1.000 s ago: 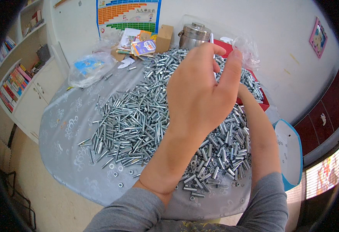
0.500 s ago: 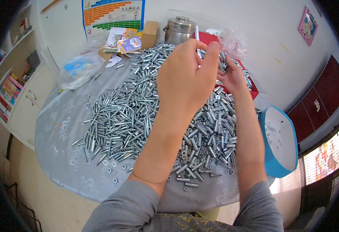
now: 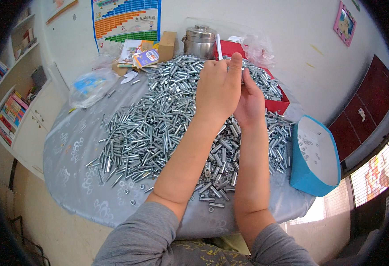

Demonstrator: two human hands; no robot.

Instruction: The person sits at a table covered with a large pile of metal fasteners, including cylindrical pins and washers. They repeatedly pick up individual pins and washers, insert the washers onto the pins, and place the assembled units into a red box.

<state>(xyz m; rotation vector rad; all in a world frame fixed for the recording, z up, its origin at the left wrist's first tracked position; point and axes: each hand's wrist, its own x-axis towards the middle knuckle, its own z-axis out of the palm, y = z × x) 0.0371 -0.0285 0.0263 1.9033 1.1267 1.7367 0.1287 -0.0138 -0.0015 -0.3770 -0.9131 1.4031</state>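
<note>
My left hand (image 3: 218, 91) is raised over the far part of the pile, its back toward me, the thumb up and the fingers curled out of sight. Close against its right side is my right hand (image 3: 251, 105), thumb up and fingers bent behind the left. What lies between the fingers is hidden. Beneath my arms spreads a large heap of silvery bolts and metal sleeves (image 3: 136, 133). Loose nuts and washers lie at its near edge, among them a nut (image 3: 132, 202). Just beyond my right hand stands a red box (image 3: 277, 106) holding more metal parts.
A blue box (image 3: 312, 177) with a white inside and small washers sits at the table's right edge. Behind the heap stand a steel pot (image 3: 199, 42), a cardboard box (image 3: 167, 46) and booklets (image 3: 145, 58). A plastic bag (image 3: 92, 86) lies on the grey tablecloth (image 3: 72, 177) at left.
My right hand has moved left, away from the red box, and come up against my left hand. The left hand has lowered slightly, and the view has shifted a little.
</note>
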